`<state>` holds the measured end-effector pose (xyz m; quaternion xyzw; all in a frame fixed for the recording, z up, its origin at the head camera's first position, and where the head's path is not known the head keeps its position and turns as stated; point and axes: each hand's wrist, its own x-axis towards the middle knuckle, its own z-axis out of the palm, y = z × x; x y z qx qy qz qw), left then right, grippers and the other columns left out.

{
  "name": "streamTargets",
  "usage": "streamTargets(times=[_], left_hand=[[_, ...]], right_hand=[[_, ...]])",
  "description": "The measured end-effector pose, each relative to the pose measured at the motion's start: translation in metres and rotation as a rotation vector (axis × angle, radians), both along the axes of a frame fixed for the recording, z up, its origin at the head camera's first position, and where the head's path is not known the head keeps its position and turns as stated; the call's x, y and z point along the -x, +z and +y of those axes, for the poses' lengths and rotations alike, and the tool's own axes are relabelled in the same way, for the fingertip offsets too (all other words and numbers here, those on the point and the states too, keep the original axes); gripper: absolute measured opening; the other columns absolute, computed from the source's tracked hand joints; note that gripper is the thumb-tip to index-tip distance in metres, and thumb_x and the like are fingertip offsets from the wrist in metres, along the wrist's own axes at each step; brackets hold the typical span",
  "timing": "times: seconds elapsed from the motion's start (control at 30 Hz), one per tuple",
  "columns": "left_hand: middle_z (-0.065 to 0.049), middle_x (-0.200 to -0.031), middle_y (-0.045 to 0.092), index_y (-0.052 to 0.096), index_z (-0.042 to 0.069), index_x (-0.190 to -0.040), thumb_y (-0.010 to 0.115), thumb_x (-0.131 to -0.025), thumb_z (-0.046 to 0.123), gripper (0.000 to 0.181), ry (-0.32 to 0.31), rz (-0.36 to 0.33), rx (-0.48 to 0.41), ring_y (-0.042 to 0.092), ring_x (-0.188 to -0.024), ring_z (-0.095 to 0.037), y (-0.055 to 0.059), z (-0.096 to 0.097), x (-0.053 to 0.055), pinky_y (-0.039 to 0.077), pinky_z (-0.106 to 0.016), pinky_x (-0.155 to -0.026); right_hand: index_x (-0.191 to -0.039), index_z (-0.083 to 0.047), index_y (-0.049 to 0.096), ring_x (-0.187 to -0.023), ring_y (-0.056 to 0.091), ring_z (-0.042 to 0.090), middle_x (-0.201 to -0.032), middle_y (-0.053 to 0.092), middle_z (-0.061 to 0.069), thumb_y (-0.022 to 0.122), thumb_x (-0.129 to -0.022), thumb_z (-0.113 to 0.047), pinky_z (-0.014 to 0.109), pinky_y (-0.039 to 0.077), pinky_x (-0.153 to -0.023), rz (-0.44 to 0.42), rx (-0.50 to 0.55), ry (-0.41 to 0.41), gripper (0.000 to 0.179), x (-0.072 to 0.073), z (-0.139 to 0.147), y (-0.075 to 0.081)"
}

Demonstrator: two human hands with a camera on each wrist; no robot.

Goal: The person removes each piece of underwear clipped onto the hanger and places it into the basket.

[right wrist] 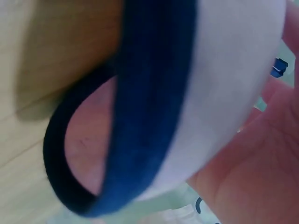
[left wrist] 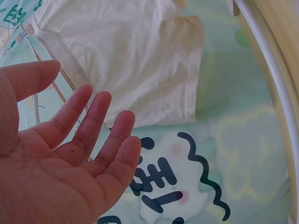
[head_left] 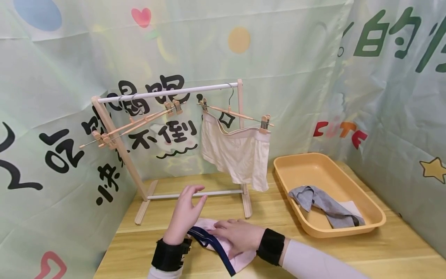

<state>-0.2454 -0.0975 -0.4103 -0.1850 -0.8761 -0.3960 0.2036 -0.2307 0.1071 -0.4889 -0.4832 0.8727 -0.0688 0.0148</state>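
Pink underpants (head_left: 245, 261) with a navy waistband (head_left: 219, 252) lie crumpled on the table in front of me. My right hand (head_left: 240, 234) rests on them, fingers extended over the cloth. Up close in the right wrist view, the waistband (right wrist: 152, 93) forms a loop, and the cloth hides part of that hand (right wrist: 252, 172). Raised just left of the underpants, my left hand (head_left: 186, 213) holds nothing; its palm and loosely bent fingers show in the left wrist view. White underpants (head_left: 237, 149) hang by two clips from a hanger (head_left: 230, 110) on the rack.
The small wooden rack (head_left: 120, 143) with a white top bar (head_left: 167, 92) stands behind my hands. Clip hangers (head_left: 139, 122) hang at its left. On the right, a yellow basin (head_left: 313, 166) holds grey cloth (head_left: 327, 205). A printed curtain (head_left: 292, 77) closes off the back.
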Motion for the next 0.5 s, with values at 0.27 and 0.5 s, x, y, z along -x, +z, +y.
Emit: streamTargets(times=[0.27,0.5], left_hand=[[-0.009,-0.114,0.061,0.064,0.01,-0.113,0.064,-0.09,0.022,0.026,-0.006,-0.021,-0.007,0.054,-0.104,-0.022,0.0022,0.0021,-0.0018,0.05,-0.048,-0.087],[-0.009,-0.112,0.062,0.064,0.01,-0.112,0.064,-0.09,0.021,0.024,-0.006,-0.01,-0.002,0.054,-0.102,-0.022,0.0026,0.0024,-0.0027,0.05,-0.047,-0.086]], right_hand=[[-0.126,-0.017,0.059,-0.096,0.054,0.012,-0.116,0.06,-0.003,0.079,-0.071,-0.023,0.025,0.05,-0.085,0.064,0.024,0.024,0.059,0.0034,-0.0001,-0.0033],[-0.104,-0.018,0.068,-0.076,0.051,0.002,-0.091,0.058,-0.007,0.076,-0.068,-0.006,0.016,0.047,-0.07,0.105,0.079,-0.004,0.038,-0.0005,-0.0019,0.0005]])
